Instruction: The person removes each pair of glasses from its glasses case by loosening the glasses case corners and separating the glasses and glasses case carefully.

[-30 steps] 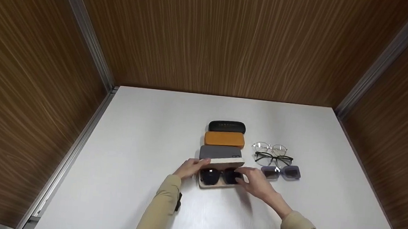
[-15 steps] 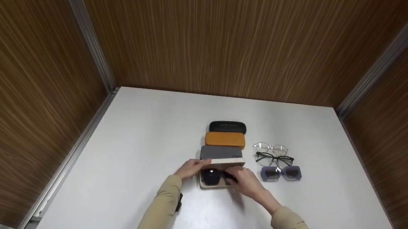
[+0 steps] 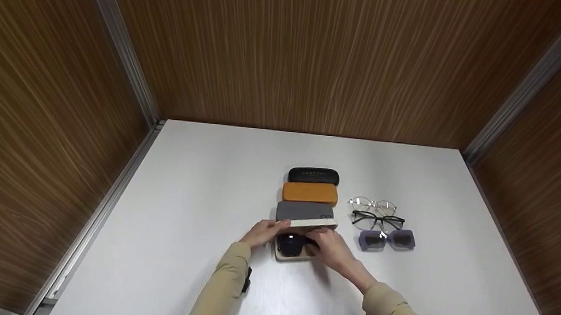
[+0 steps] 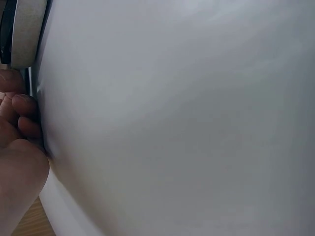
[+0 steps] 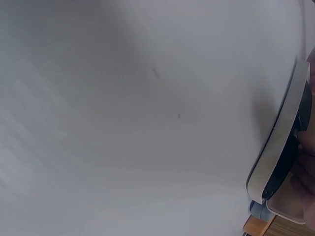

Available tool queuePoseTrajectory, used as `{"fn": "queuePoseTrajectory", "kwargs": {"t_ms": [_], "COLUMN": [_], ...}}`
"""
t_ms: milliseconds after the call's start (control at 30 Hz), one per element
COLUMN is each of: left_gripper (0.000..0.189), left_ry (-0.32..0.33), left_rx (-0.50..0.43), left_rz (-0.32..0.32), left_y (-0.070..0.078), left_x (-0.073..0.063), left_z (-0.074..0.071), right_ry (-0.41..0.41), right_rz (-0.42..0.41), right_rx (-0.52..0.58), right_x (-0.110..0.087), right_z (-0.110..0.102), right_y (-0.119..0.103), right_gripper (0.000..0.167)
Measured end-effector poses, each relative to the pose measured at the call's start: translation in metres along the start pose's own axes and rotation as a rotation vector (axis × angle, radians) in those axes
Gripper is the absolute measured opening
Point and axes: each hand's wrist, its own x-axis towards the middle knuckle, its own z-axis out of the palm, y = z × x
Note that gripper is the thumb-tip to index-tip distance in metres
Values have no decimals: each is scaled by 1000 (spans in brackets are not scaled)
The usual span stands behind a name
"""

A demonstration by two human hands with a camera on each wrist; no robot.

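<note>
In the head view, an open cream glasses case [image 3: 295,259] lies nearest the person, its lid [image 3: 314,223] raised. Black sunglasses [image 3: 290,245] rest inside with the lenses toward the near edge. My left hand [image 3: 260,233] grips the case's left side, thumb at the lid. With curled fingers, my right hand [image 3: 331,250] pinches the sunglasses around the bridge and right lens, which it covers. The right wrist view shows the case rim [image 5: 279,140] and dark lens [image 5: 283,169] beside my fingers [image 5: 306,189]. Only a corner of the case [image 4: 27,34] appears in the left wrist view.
Behind the case lie a grey case [image 3: 301,211], an orange case [image 3: 310,193] and a black case [image 3: 313,175], all closed. To the right sit clear-lens glasses [image 3: 386,207], black-framed glasses [image 3: 378,219] and purple sunglasses [image 3: 402,238]. Wood-grain panels [image 3: 288,53] border the white table [image 3: 183,180].
My right hand has moved left from the right end of the sunglasses toward their bridge, covering the right lens. My left hand keeps its place on the case.
</note>
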Motion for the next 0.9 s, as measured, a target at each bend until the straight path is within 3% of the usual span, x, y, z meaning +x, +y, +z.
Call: {"fn": "queuePoseTrajectory", "kwargs": {"t_ms": [433, 900], "left_gripper": [76, 76], "left_ry": [14, 28], "left_rx": [11, 14], "left_rz": [52, 36], "left_y": [1, 2], "left_x": [2, 1], "left_z": [1, 1], "right_ry": [80, 97], "right_rz": [9, 38], "right_rx": [-52, -22], "right_x": [5, 7], "right_z": [11, 12], "right_y": [-5, -6], "right_gripper": [14, 14]}}
